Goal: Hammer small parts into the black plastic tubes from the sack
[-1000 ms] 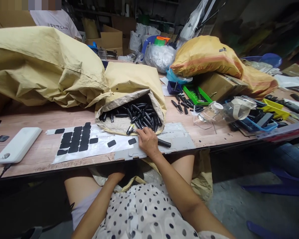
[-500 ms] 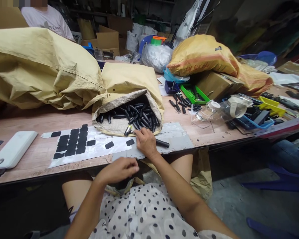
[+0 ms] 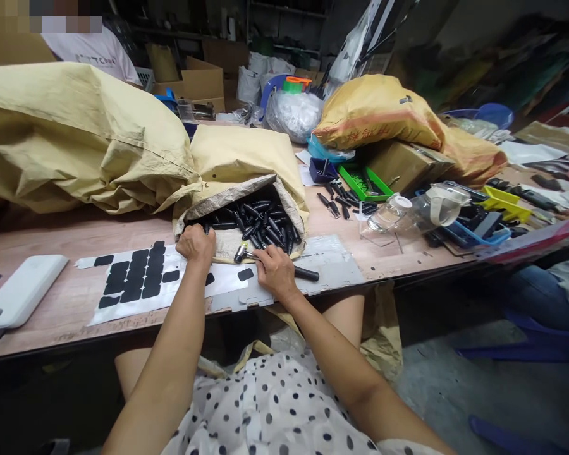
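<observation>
My right hand (image 3: 275,272) is closed around a small hammer (image 3: 308,273), whose yellow-tipped head sticks out to the left and whose black handle shows on the right. It rests over a grey board (image 3: 336,259) at the table's front edge. My left hand (image 3: 196,244) is at the left side of the sack's mouth, fingers curled; what they hold is hidden. The paper sack (image 3: 246,148) lies on its side, mouth toward me, with many black tapered plastic parts (image 3: 265,221) inside. Left of the hammer lies a white sheet (image 3: 225,284) with black rounded stickers (image 3: 135,272).
A white power bank (image 3: 26,291) with a cable lies at the left. A large paper sack (image 3: 85,139) fills the back left. To the right stand a green tray (image 3: 384,196), a clear jug (image 3: 431,205) and a blue basket (image 3: 495,237). A person (image 3: 90,50) is across the table.
My left hand has moved forward from near my lap to the left side of the sack's mouth. My right hand keeps the hammer in almost the same spot.
</observation>
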Motion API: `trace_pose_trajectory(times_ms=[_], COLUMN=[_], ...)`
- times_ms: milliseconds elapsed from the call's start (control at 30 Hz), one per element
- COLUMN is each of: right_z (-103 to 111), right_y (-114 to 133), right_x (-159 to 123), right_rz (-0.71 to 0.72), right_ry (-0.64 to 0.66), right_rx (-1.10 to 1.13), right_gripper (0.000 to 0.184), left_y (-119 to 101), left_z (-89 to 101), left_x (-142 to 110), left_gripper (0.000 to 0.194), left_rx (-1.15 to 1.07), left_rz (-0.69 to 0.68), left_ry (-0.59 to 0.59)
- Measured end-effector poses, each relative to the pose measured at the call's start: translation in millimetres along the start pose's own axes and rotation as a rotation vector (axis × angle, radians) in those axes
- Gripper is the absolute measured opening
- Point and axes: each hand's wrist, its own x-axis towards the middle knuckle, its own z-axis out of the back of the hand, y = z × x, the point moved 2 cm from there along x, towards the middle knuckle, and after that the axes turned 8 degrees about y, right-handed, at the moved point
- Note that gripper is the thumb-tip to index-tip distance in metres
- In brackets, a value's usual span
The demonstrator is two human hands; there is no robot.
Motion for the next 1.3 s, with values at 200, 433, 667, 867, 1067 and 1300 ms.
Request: trace_pose_trajectory(times_ms=[200, 433, 667, 867, 1067, 1300], right_z=[-1.0, -0.3, -1.3, 2.7, 14.0, 25.6], right_y=[0.0, -0.4, 0.5, 1.6, -0.9, -5.6], right_x=[-0.5, -0.1, -0.5, 2.2, -1.7, -23.7], right_rz=[-0.017, -0.036, -0.054, -0.080, -0.090, -0.024], right_ry=[0.006, 0.022, 0.019, 0.068, 0.116, -0.034], right_rx=[0.015, -0.028, -0.078, -0.066, 0.035, 0.329], right_gripper=[0.029, 0.029, 0.032, 0.034, 0.036, 0.040], left_y=[23.8, 55.2, 37.7, 37.3, 38.3, 38.4], left_z=[23.4, 29.5, 6.6, -8.1, -15.3, -18.4], left_x=[-30.3, -72.2, -75.3, -72.9, -73.0, -75.9], left_gripper=[0.023, 0.021, 0.024, 0.018, 0.015, 0.011], left_rx=[-0.087, -0.250, -0.384, -0.322, -0.237, -0.222], left_rz=[-0.279, -0.648, -0.654, -0.680, -0.753, -0.770], left_ry=[-0.037, 0.511, 0.440, 0.416, 0.379, 0.334])
